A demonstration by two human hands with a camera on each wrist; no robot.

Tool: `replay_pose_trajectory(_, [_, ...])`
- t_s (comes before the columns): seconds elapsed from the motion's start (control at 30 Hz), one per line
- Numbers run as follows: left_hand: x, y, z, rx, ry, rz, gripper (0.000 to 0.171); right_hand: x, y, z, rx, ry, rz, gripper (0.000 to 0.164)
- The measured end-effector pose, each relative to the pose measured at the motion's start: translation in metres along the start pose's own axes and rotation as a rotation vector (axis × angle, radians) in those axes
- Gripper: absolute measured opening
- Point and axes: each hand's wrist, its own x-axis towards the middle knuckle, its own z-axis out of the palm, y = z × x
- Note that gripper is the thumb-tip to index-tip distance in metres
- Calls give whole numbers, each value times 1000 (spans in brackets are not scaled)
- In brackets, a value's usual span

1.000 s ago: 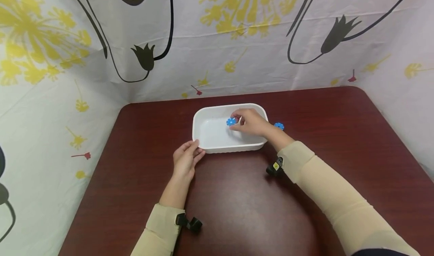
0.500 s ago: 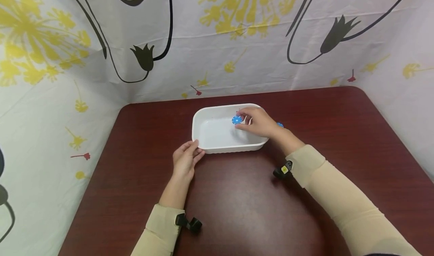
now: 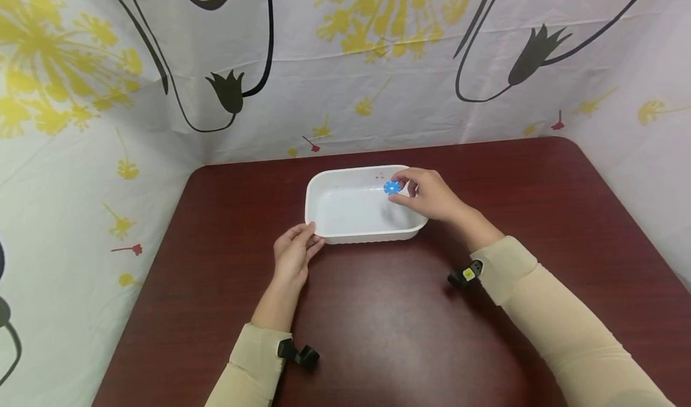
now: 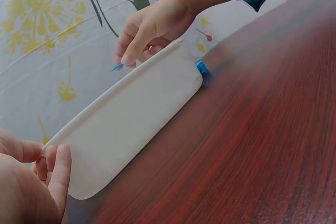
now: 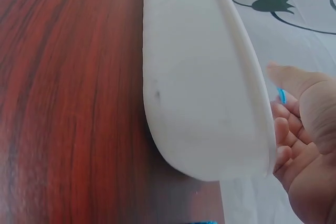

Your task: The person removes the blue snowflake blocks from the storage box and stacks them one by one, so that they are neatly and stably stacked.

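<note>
A white rectangular basin [image 3: 345, 212] stands on the table in the head view. My left hand [image 3: 291, 254] grips its near left corner, thumb on the rim and fingers against the outer wall. Between thumb and fingertips, my right hand [image 3: 432, 196] pinches a blue snowflake-shaped plastic disc [image 3: 391, 187] over the right half of the basin. Edge-on, that disc [image 4: 117, 67] appears thin above the rim in the left wrist view. Beside the basin's far end, a second blue piece [image 4: 201, 67] lies on the table; my right arm hides it in the head view.
The dark red wooden table [image 3: 378, 323] reaches back to a white cloth backdrop [image 3: 345, 113] printed with yellow flowers and grey stems. Black wrist cameras stick out from both sleeves, the right one [image 3: 464, 275] low beside the forearm.
My right hand has moved to the right with the blue disc, from the middle of the basin toward its right side. The second blue piece has become hidden behind that arm. My left hand stays put.
</note>
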Motion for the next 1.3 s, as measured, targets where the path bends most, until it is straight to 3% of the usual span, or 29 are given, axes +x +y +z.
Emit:
replay_pose_trajectory(0.97, [0,0,0,7,-2,-13,14,-36,39,-34,-25,145,190,34])
replay_pose_trajectory(1.3, [-1,1,0,16,10,-24,16,-50,60,-34,-75,119,217,35])
